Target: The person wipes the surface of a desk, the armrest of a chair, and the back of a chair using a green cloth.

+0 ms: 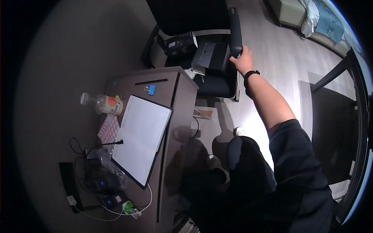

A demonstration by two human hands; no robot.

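Note:
My right hand [244, 59], with a black band on the wrist, grips the front end of a black armrest [236, 32] on an office chair. A small teal bit shows between the thumb and the armrest; I cannot tell what it is. On the black chair seat [215, 87] lie a dark box [180, 43] with printing and a grey-black box [217, 55] that looks open. Something white [191, 73] and a small key-like metal piece [202, 78] lie by the boxes. My left hand is out of view.
To the left, a desk [172, 139] holds an open notebook [142, 137], a blue binder clip [150, 90], a plastic bottle [109, 105], cables and two lit devices [107, 184]. A dark-framed table [361, 116] stands right. A bed [329, 23] is at the upper right.

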